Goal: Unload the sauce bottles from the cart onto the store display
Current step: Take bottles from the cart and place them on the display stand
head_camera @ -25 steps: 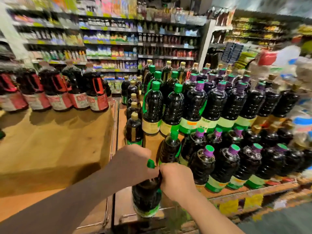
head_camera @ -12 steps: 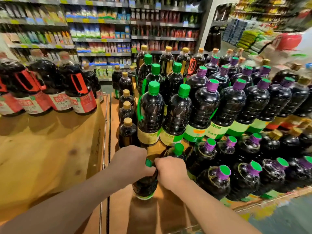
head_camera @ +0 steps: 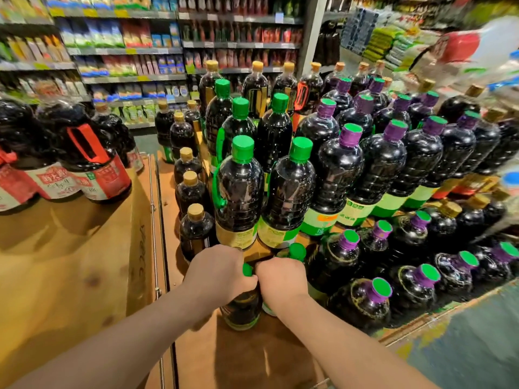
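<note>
Dark ribbed plastic bottle (head_camera: 242,310) — left hand (head_camera: 217,272) and right hand (head_camera: 280,279) clasp it.

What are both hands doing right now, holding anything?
Left hand: grips the neck of the dark plastic sauce bottle with the green cap.
Right hand: curled at the same bottle's top; grip hidden.

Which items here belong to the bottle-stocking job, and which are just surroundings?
Job:
- green-capped bottle, gripped by left hand and right hand
- stacked display bottles
- wooden display board

Surroundings:
- red-labelled bottles on the left stand
- small gold-capped bottles
- background grocery shelves
</note>
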### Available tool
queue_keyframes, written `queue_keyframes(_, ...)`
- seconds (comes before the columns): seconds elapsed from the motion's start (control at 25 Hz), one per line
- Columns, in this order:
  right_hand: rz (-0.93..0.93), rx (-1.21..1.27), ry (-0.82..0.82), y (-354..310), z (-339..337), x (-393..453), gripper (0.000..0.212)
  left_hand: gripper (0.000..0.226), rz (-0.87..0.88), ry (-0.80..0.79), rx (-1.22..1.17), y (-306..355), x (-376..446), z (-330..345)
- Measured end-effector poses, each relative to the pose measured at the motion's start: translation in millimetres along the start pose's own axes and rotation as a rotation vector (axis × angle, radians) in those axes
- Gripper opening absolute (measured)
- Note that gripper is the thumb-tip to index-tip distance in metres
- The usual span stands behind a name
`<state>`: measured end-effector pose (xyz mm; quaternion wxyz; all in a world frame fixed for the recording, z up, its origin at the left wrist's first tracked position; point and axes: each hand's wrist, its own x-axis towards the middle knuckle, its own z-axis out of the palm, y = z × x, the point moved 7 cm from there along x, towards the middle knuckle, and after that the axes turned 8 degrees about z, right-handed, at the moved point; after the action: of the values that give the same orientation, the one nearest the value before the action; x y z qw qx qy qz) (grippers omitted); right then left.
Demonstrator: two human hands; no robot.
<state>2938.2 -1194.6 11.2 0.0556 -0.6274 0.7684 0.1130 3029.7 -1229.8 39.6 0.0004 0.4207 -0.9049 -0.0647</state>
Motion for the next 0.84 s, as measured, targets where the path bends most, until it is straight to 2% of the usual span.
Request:
queue_keyframes(0.08,0.025,0.021,-0.008,0.8,2.5,2.6,0.03,0.045,0.012,-0.002,-0.029,-2.6,3.4,2.9)
queue_keyframes(0.16,0.034,0.046,-0.018,2.5,2.4,2.1,0.017,0.042,0.03,-0.034,-0.04,0.0,7.9,7.4)
queue_keyframes(0.24,0.072,0.103,-0.015,9.1,0.1,-3.0,0.013,0.04,0.052,-0.08,-0.048,5.9,10.4,12.5)
queue_keyframes(0.36,0.151,0.241,0.019,23.5,-4.5,-20.0,0.019,0.053,0.074,-0.073,-0.031,9.5,5.5,7.9)
queue_keyframes(0.44,0.198,0.33,0.08,34.1,-10.3,-37.6,0.029,0.063,0.124,-0.002,0.032,16.0,-3.8,-5.8)
queue_keyframes(0.6,0.324,0.47,0.181,59.3,-17.5,-84.7,0.035,0.053,0.351,0.13,0.128,68.6,-26.9,-31.0)
queue_keyframes(0.72,0.484,0.515,0.194,89.0,-12.0,-131.0,0.036,0.041,0.519,0.1,0.048,117.4,-41.3,-30.0)
queue_keyframes(0.84,0.68,0.565,0.197,121.8,3.8,-189.5,0.035,0.042,0.665,0.054,-0.061,167.4,-58.4,-23.7)
